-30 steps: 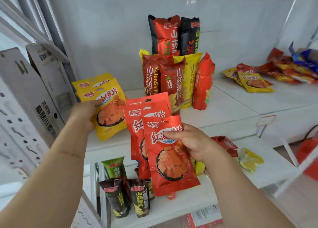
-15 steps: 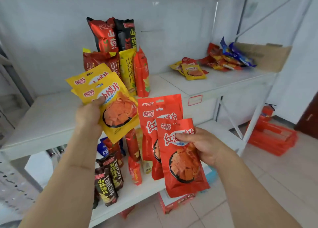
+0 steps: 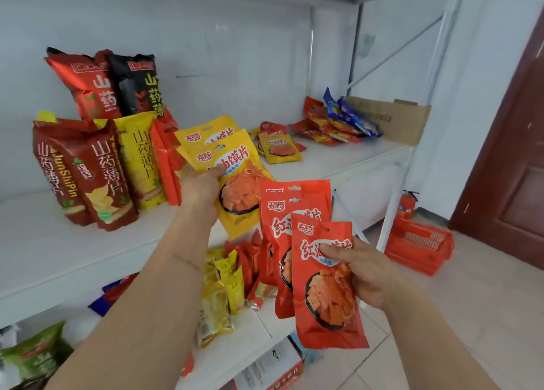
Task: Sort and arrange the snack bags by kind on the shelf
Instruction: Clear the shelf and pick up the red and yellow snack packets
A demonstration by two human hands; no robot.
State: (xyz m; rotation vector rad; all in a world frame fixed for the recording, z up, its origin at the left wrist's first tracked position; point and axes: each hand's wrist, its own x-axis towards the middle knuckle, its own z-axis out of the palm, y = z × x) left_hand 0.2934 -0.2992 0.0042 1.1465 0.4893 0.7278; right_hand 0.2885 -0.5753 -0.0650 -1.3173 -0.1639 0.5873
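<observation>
Nearest the camera, the right hand [image 3: 368,274] is gripping 2 red snack bags [image 3: 323,283], its thumb lying across the white lettering of the front one and its fingers curling behind. The 2 flat pouches are fanning apart, the rear one standing higher and to the left; each is showing a hang hole at the top, a brand logo, large white characters and a dark bowl of orange chips printed low on the face.

A little farther on, the left hand [image 3: 203,186] is clasping 2 yellow snack bags [image 3: 235,168] with the thumb pressing on the front face. They are of the same cut as the red ones, carrying red characters and the same bowl picture, and they are hanging over the front edge of the white shelf [image 3: 59,251].

Below the hands, a lower shelf [image 3: 265,322] is holding a loose jumble of small yellow and red packets; their count cannot be told.

On the white shelf to the left, tall chip bags [image 3: 88,168] are standing in a group: at least 2 dark red, 1 yellow and 1 orange-red below, with 1 red and 1 black perching on top.

Farther right, about 2 matching yellow pouches [image 3: 279,151] are lying flat. Beyond them, a mixed pile [image 3: 335,121] of red, yellow and blue packets is leaning against a cardboard box [image 3: 394,118].
</observation>
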